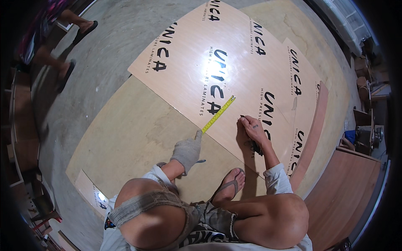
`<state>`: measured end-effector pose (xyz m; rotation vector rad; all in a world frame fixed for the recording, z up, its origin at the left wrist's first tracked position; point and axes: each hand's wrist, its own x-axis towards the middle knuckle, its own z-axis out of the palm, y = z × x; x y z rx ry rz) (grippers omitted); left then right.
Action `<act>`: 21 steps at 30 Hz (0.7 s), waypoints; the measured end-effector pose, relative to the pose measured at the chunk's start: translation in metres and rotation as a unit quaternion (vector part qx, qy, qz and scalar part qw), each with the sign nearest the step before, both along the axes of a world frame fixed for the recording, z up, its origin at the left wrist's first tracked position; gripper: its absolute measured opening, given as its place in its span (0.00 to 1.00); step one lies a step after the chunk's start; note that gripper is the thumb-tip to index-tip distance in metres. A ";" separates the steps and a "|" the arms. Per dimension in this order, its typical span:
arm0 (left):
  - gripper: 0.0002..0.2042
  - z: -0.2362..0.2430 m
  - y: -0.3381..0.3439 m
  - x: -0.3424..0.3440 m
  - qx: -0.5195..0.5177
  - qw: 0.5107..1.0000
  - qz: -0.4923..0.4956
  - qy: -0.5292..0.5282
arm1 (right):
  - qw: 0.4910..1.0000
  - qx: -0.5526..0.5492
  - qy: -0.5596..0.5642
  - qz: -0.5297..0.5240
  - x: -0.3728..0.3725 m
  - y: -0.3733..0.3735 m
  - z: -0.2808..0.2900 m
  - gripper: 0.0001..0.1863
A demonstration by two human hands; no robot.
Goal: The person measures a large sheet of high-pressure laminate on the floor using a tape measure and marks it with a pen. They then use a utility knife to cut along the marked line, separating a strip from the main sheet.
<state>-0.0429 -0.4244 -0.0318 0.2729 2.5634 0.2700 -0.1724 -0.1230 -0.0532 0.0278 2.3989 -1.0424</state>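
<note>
My left hand, in a grey knit glove, is closed at the near edge of a large laminate sheet. From it a yellow tape measure runs out across the sheet, away and to the right; its case is hidden by the hand. My bare right hand is closed over the sheet, to the right of the tape. It grips a dark, slim tool, whose tip shows at the fingertips and whose other end shows under the wrist; its kind is unclear. Printed lettering covers the sheet.
The sheet overlaps a stained plywood board on the concrete floor. A curved-looking reddish strip lies along the right. A laminate offcut is at lower left. Another person's legs are at upper left; a wooden panel stands at lower right.
</note>
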 end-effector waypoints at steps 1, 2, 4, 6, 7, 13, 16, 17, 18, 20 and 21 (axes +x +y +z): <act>0.39 0.000 0.000 0.000 0.002 1.000 0.002 -0.001 | 1.000 0.001 0.002 0.004 0.000 0.001 -0.001 0.23; 0.39 -0.001 0.000 0.000 -0.004 1.000 0.003 -0.004 | 1.000 0.009 -0.002 0.004 -0.001 0.001 -0.001 0.23; 0.39 -0.002 0.001 0.000 0.003 1.000 0.005 0.003 | 1.000 0.015 0.008 0.014 -0.003 0.001 0.001 0.23; 0.40 -0.002 0.001 0.000 -0.003 1.000 0.003 0.004 | 0.999 0.033 0.014 0.027 -0.005 0.000 0.004 0.22; 0.40 -0.002 0.001 0.000 -0.008 1.000 0.000 0.002 | 0.998 0.043 0.018 0.037 -0.008 0.000 0.007 0.22; 0.40 -0.006 0.002 0.002 0.001 1.000 0.011 0.000 | 0.993 0.062 0.044 0.093 -0.029 0.002 0.024 0.21; 0.39 -0.007 0.001 0.005 0.012 1.000 0.017 0.007 | 0.984 0.096 0.049 0.140 -0.044 0.004 0.029 0.21; 0.39 -0.007 0.001 0.004 0.011 1.000 0.018 0.015 | 0.982 0.104 0.048 0.153 -0.050 0.004 0.030 0.21; 0.38 -0.005 0.001 0.005 0.028 0.999 0.029 0.014 | 0.974 0.144 0.072 0.162 -0.058 0.003 0.032 0.20; 0.37 -0.002 0.000 0.003 0.046 0.998 0.035 0.019 | 0.966 0.141 0.154 0.152 -0.076 0.000 0.033 0.19; 0.37 0.000 0.002 -0.001 0.041 0.999 0.030 0.017 | 0.962 0.157 0.173 0.142 -0.086 -0.001 0.035 0.18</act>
